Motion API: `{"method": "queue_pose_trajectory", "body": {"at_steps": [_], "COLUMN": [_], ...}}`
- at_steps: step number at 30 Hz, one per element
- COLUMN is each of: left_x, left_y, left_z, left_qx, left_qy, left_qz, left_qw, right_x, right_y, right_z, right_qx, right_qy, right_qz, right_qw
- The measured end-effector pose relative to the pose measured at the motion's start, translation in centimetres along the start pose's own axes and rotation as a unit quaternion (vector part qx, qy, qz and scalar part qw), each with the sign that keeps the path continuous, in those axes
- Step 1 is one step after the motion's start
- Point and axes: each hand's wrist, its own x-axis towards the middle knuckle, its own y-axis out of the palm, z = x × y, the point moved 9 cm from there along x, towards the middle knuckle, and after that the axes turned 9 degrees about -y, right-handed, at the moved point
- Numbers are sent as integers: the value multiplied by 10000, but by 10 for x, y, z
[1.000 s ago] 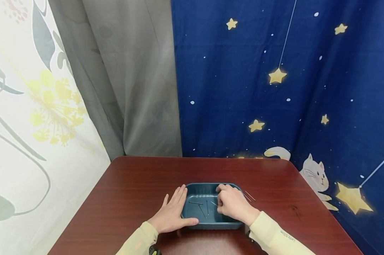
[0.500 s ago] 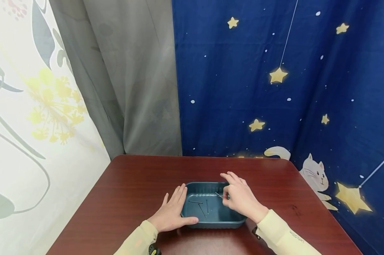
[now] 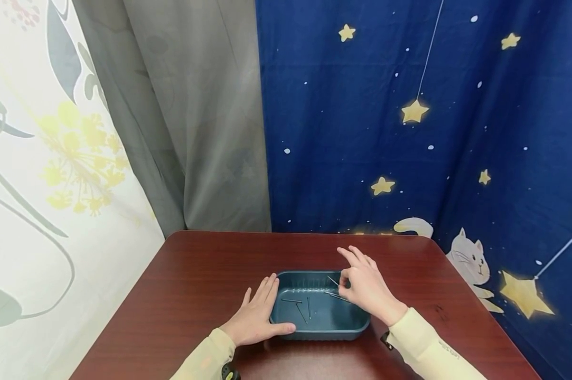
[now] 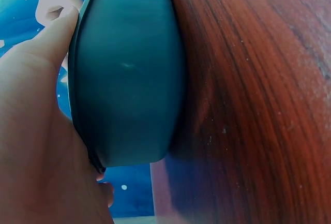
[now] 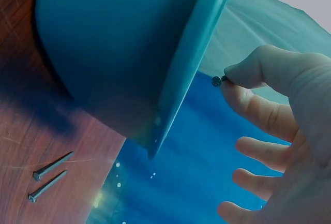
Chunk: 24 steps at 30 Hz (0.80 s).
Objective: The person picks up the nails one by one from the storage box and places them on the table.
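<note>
A dark teal plastic tray point(image 3: 320, 334) sits on the table, with several thin metal nails point(image 3: 292, 301) lying on its floor. My left hand point(image 3: 254, 317) rests against the tray's left end, fingers fairly straight and thumb along the near rim. Over the right end of the tray, my right hand point(image 3: 367, 287) pinches a nail point(image 5: 216, 81) between thumb and index finger, the other fingers spread. Below that hand lie more nails point(image 3: 337, 296) inside the tray, partly covered by it. The right wrist view also shows two nails point(image 5: 49, 185) on the table outside the tray.
The dark red wooden table point(image 3: 195, 274) reaches back to a grey curtain point(image 3: 219, 132) and a blue star-patterned curtain point(image 3: 333, 132). A pale floral curtain point(image 3: 53, 184) hangs at the left.
My right hand has risen from the tray floor and shifted right and away, now with a nail pinched in its fingers. My left hand stays at the tray's left end.
</note>
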Motion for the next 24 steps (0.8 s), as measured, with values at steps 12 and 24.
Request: {"method": "queue_pose_trajectory", "body": {"at_steps": [12,24], "left_x": [0,1], "left_y": [0,2], "left_z": [1,2], "left_qx": [-15,94], "left_qy": [-11,-8], "left_qz": [8,-51], "left_qw": [10000,9999], "right_x": [-5,-17], "right_y": [-2,8], "right_z": [-36,-80], "right_qx": [214,436], "right_qy": [530,1017], "right_qz": [-15,22], "right_qw": [9984,9939]}}
